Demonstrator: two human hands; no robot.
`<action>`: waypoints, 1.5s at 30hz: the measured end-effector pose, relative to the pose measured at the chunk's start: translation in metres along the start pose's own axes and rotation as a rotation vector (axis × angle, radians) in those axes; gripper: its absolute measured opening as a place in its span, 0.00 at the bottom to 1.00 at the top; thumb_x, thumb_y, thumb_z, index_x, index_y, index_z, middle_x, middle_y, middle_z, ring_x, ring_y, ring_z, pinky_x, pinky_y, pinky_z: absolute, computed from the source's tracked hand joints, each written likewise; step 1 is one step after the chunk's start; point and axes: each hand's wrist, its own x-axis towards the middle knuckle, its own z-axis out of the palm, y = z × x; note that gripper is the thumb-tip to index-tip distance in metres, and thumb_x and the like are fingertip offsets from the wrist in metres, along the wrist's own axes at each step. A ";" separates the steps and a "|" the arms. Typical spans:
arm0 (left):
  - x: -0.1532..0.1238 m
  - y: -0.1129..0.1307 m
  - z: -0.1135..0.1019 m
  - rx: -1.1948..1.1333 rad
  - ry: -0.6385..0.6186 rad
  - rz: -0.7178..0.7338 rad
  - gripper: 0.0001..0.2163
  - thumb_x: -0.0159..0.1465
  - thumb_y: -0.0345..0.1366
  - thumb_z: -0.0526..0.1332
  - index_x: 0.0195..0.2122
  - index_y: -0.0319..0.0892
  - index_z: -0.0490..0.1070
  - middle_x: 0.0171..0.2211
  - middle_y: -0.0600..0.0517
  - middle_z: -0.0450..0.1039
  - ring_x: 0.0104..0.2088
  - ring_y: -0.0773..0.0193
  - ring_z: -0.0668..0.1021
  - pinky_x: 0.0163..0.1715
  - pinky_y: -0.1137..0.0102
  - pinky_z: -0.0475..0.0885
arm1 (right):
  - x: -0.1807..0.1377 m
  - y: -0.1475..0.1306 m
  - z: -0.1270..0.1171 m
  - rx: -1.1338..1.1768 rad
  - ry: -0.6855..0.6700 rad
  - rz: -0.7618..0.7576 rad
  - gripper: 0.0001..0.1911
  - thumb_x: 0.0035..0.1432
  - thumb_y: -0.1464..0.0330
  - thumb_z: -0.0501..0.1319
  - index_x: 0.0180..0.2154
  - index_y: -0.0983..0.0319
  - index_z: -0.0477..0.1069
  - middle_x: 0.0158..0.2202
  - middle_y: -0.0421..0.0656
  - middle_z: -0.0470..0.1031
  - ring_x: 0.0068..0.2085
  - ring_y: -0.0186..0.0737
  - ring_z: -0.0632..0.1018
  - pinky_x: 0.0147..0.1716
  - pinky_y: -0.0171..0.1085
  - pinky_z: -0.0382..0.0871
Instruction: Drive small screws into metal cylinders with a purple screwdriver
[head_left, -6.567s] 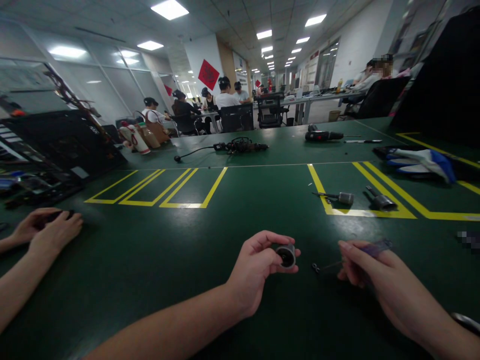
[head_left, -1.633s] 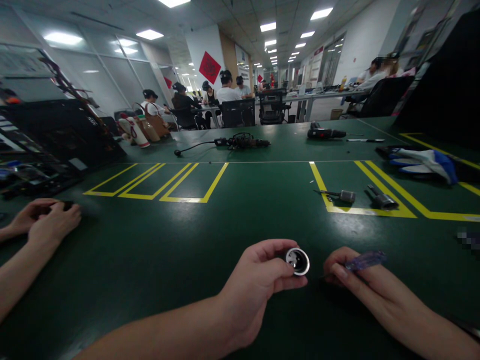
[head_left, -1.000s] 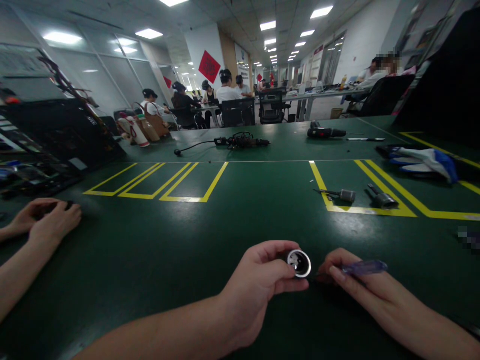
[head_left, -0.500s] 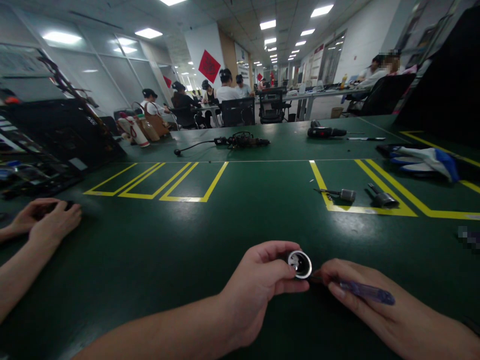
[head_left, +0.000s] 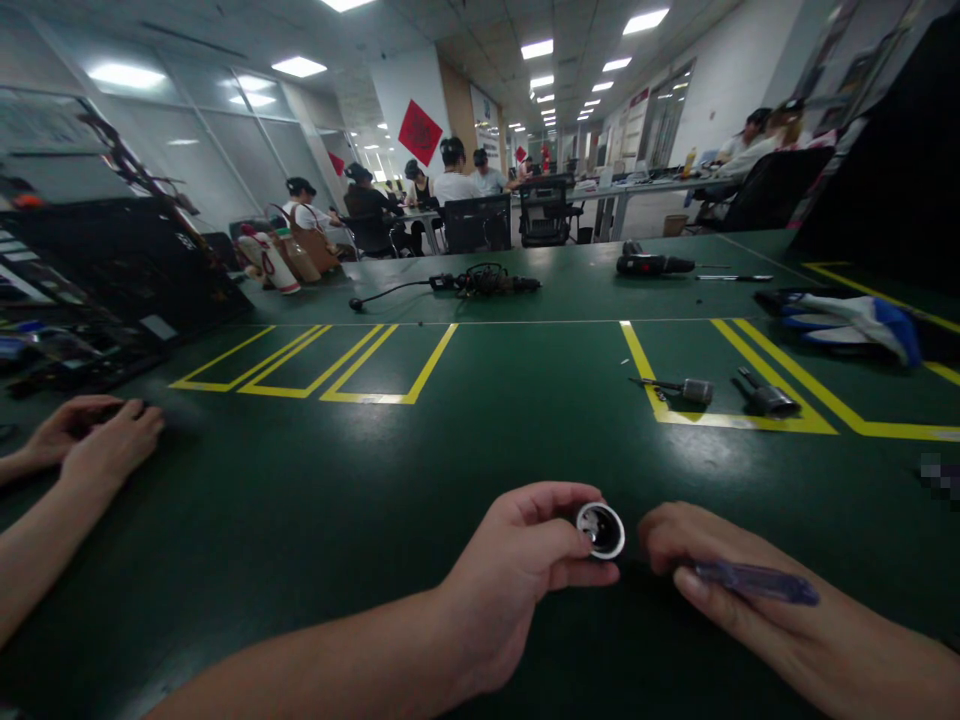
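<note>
My left hand (head_left: 525, 565) is closed around a hollow metal cylinder (head_left: 602, 530), its open end facing me with a bright rim and a dark inside. The thumb lies on the near edge of that rim. To the right, my right hand (head_left: 739, 625) grips a screwdriver (head_left: 757, 582) with a translucent purple handle, which points back over the hand. Its shaft is hidden or lost in the dark. A small gap separates the right fingers from the cylinder. Both hands are just above the green table (head_left: 337, 500).
Two metal parts with thin shafts, a smaller one (head_left: 696, 391) and a larger one (head_left: 774, 400), lie by yellow tape. Behind are a power drill (head_left: 652, 264), a corded tool (head_left: 487, 282) and gloves (head_left: 851, 322). A co-worker's hands (head_left: 105, 440) work at the left.
My right hand has drawn back slightly to the right with the screwdriver, away from the cylinder. My left hand and the cylinder have hardly moved.
</note>
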 end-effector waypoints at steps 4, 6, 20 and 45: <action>0.000 0.001 0.000 0.020 0.008 -0.008 0.13 0.52 0.22 0.59 0.39 0.34 0.73 0.38 0.45 0.74 0.37 0.60 0.77 0.39 0.64 0.73 | 0.005 0.012 0.005 0.105 0.107 0.046 0.14 0.65 0.59 0.48 0.34 0.57 0.67 0.31 0.39 0.69 0.33 0.37 0.71 0.34 0.34 0.68; 0.000 0.002 0.000 0.018 0.013 -0.014 0.13 0.52 0.22 0.59 0.39 0.34 0.73 0.38 0.45 0.74 0.37 0.60 0.77 0.39 0.64 0.73 | 0.007 0.016 0.007 0.140 0.126 0.054 0.14 0.65 0.58 0.48 0.34 0.57 0.67 0.31 0.39 0.68 0.32 0.36 0.70 0.32 0.34 0.67; 0.000 0.004 0.001 0.016 0.027 -0.008 0.13 0.52 0.20 0.58 0.39 0.34 0.74 0.39 0.45 0.74 0.38 0.59 0.77 0.40 0.64 0.74 | 0.011 0.016 0.013 0.165 0.096 0.126 0.15 0.63 0.57 0.50 0.31 0.58 0.68 0.28 0.39 0.69 0.30 0.36 0.70 0.29 0.35 0.65; 0.002 -0.004 0.002 0.290 0.076 0.082 0.13 0.49 0.23 0.63 0.38 0.38 0.75 0.32 0.49 0.77 0.34 0.65 0.77 0.38 0.68 0.70 | -0.004 -0.010 0.023 -0.298 0.411 -0.527 0.14 0.56 0.72 0.61 0.45 0.54 0.71 0.39 0.42 0.80 0.38 0.39 0.80 0.37 0.29 0.76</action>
